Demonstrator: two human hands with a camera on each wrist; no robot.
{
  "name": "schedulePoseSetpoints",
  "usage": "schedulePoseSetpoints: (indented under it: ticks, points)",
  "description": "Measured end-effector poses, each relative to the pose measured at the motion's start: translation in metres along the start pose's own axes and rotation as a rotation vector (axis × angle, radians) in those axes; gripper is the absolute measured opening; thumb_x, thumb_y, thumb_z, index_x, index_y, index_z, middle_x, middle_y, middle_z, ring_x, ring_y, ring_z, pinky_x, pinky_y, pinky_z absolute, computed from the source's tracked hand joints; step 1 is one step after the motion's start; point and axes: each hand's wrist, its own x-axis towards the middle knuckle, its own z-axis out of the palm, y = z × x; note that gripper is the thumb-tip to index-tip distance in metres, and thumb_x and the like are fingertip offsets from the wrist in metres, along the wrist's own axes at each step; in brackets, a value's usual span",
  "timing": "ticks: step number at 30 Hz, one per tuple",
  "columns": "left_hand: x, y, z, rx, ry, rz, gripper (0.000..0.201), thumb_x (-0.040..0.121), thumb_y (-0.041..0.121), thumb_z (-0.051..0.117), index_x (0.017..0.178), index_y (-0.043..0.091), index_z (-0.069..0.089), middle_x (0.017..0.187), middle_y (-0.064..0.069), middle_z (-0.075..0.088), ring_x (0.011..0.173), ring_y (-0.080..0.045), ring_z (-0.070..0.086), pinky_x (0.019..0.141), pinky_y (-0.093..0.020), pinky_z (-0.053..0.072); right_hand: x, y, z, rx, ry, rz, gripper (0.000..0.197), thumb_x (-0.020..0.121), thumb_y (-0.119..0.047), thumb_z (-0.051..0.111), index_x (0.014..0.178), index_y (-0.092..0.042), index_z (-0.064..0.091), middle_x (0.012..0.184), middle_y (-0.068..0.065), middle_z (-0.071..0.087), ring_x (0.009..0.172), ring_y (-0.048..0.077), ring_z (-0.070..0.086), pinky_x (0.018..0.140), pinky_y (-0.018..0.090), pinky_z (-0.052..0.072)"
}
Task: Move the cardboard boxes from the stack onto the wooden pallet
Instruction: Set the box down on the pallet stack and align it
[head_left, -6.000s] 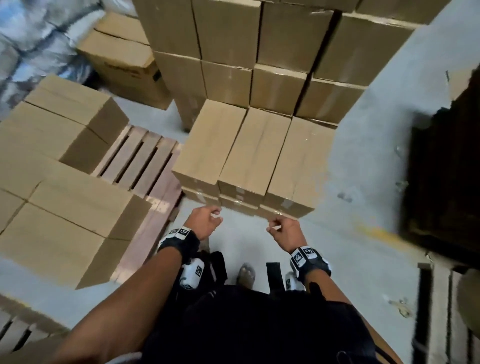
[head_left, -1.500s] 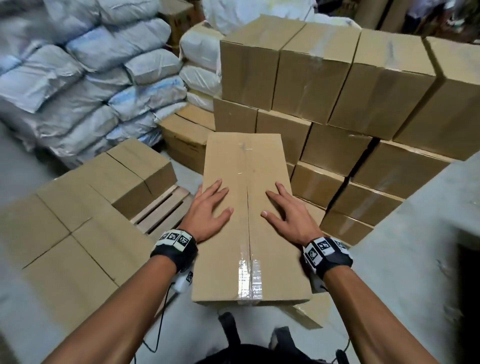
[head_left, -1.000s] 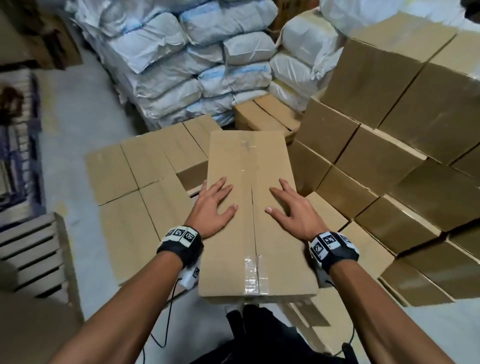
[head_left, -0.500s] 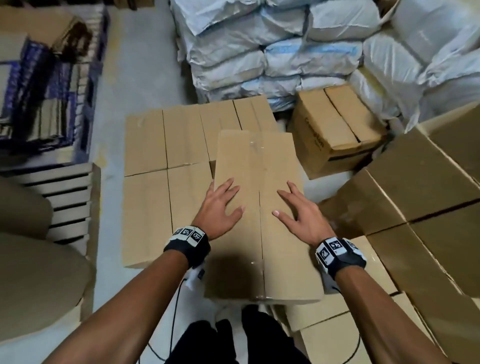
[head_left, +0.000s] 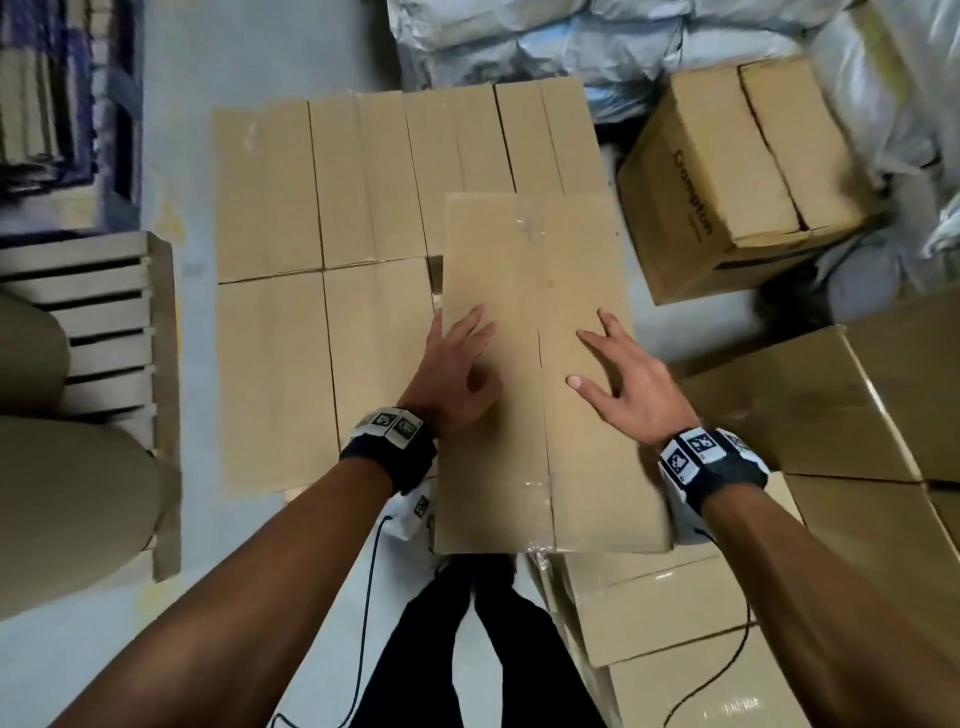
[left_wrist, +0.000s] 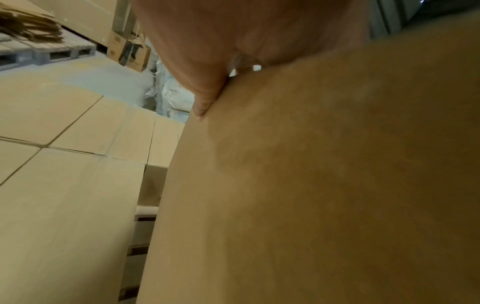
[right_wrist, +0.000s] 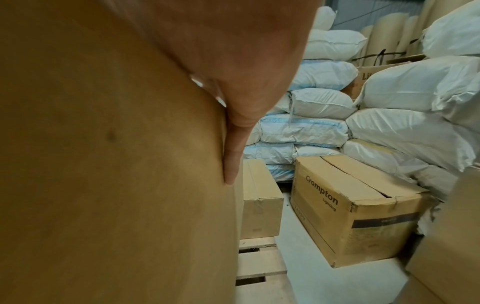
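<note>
I carry a long taped cardboard box (head_left: 530, 291) in front of me. My left hand (head_left: 452, 374) and right hand (head_left: 623, 384) lie on its upper face with straight, spread fingers, one on each side of the middle seam. The wrist views show each palm, left (left_wrist: 207, 51) and right (right_wrist: 233, 72), pressed flat on cardboard (left_wrist: 324, 185). The box hangs over the near right part of the wooden pallet (right_wrist: 259, 263), beside several boxes (head_left: 322, 208) that cover the rest of it. The source stack (head_left: 810, 405) stands at my right.
A larger printed carton (head_left: 727, 176) sits on the floor right of the pallet, in front of piled white sacks (head_left: 571, 41). An empty pallet (head_left: 104, 312) and big brown paper rolls (head_left: 67, 493) are at the left. My legs stand just behind the carried box.
I have lifted a box from the stack and turned left with it, so it now hangs over the pallet's near right part. Both hands keep their flat hold on it.
</note>
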Motion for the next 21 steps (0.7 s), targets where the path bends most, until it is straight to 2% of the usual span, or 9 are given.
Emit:
schedulePoseSetpoints:
  ticks: [4, 7, 9, 11, 12, 13, 16, 18, 21]
  points:
    - [0.018, -0.031, 0.029, -0.025, -0.001, 0.000, 0.079, 0.095, 0.054, 0.054, 0.159, 0.012, 0.038, 0.172, -0.007, 0.020, 0.159, -0.041, 0.013, 0.128, -0.061, 0.000, 0.032, 0.023, 0.007, 0.014, -0.039, -0.011, 0.065, 0.096, -0.049, 0.070, 0.155, -0.030, 0.049, 0.174, -0.007, 0.020, 0.153, 0.007, 0.029, 0.122, 0.026, 0.021]
    - [0.034, -0.050, 0.058, -0.050, 0.030, -0.037, 0.081, 0.095, 0.058, 0.052, 0.161, 0.013, 0.036, 0.173, -0.004, 0.018, 0.159, -0.045, 0.005, 0.129, -0.056, -0.001, 0.056, 0.048, 0.019, 0.032, -0.072, -0.001, 0.065, 0.097, -0.043, 0.072, 0.155, -0.031, 0.048, 0.174, -0.011, 0.017, 0.149, -0.002, 0.021, 0.121, 0.025, 0.019]
    - [0.044, -0.061, 0.075, -0.054, 0.074, -0.045, 0.082, 0.095, 0.059, 0.052, 0.159, 0.011, 0.039, 0.172, -0.007, 0.022, 0.158, -0.045, 0.005, 0.130, -0.049, -0.005, 0.073, 0.067, 0.033, 0.044, -0.089, -0.006, 0.065, 0.096, -0.040, 0.072, 0.155, -0.032, 0.047, 0.174, -0.012, 0.016, 0.149, -0.002, 0.020, 0.121, 0.024, 0.019]
    - [0.055, -0.078, 0.096, -0.055, 0.115, -0.050, 0.083, 0.094, 0.060, 0.054, 0.158, 0.009, 0.041, 0.170, -0.009, 0.025, 0.158, -0.044, 0.003, 0.127, -0.034, -0.014, 0.092, 0.087, 0.052, 0.051, -0.104, -0.011, 0.065, 0.096, -0.038, 0.073, 0.155, -0.031, 0.047, 0.174, -0.013, 0.015, 0.149, -0.002, 0.020, 0.122, 0.026, 0.021]
    - [0.059, -0.089, 0.108, -0.063, 0.124, -0.066, 0.084, 0.093, 0.060, 0.054, 0.159, 0.010, 0.040, 0.170, -0.009, 0.025, 0.158, -0.043, 0.002, 0.125, -0.031, -0.015, 0.102, 0.098, 0.063, 0.050, -0.114, -0.012, 0.065, 0.096, -0.037, 0.073, 0.155, -0.031, 0.047, 0.174, -0.013, 0.015, 0.149, -0.002, 0.020, 0.123, 0.027, 0.021]
    - [0.065, -0.100, 0.119, -0.063, 0.126, -0.078, 0.085, 0.093, 0.061, 0.054, 0.160, 0.012, 0.038, 0.171, -0.007, 0.024, 0.158, -0.044, 0.001, 0.125, -0.032, -0.015, 0.111, 0.109, 0.074, 0.048, -0.122, -0.017, 0.065, 0.096, -0.037, 0.073, 0.155, -0.032, 0.047, 0.174, -0.013, 0.014, 0.149, -0.001, 0.021, 0.123, 0.028, 0.022]
    - [0.079, -0.134, 0.153, -0.047, 0.121, -0.077, 0.083, 0.095, 0.058, 0.055, 0.162, 0.015, 0.034, 0.172, -0.004, 0.021, 0.158, -0.045, 0.007, 0.130, -0.051, -0.003, 0.135, 0.141, 0.108, 0.046, -0.143, -0.028, 0.065, 0.096, -0.037, 0.072, 0.156, -0.034, 0.045, 0.175, -0.015, 0.011, 0.150, 0.000, 0.021, 0.122, 0.029, 0.022]
    - [0.085, -0.155, 0.174, -0.037, 0.124, -0.069, 0.081, 0.096, 0.055, 0.058, 0.162, 0.014, 0.034, 0.172, -0.005, 0.022, 0.158, -0.045, 0.013, 0.130, -0.058, 0.003, 0.147, 0.159, 0.130, 0.036, -0.165, -0.026, 0.066, 0.097, -0.036, 0.071, 0.157, -0.036, 0.043, 0.174, -0.018, 0.007, 0.148, -0.003, 0.017, 0.120, 0.028, 0.020]
    - [0.089, -0.181, 0.202, -0.027, 0.124, -0.058, 0.079, 0.097, 0.050, 0.060, 0.161, 0.011, 0.036, 0.171, -0.007, 0.023, 0.159, -0.039, 0.014, 0.127, -0.062, 0.008, 0.157, 0.184, 0.162, 0.028, -0.169, -0.034, 0.068, 0.096, -0.035, 0.072, 0.157, -0.036, 0.043, 0.174, -0.019, 0.005, 0.145, -0.016, 0.007, 0.116, 0.015, 0.011]
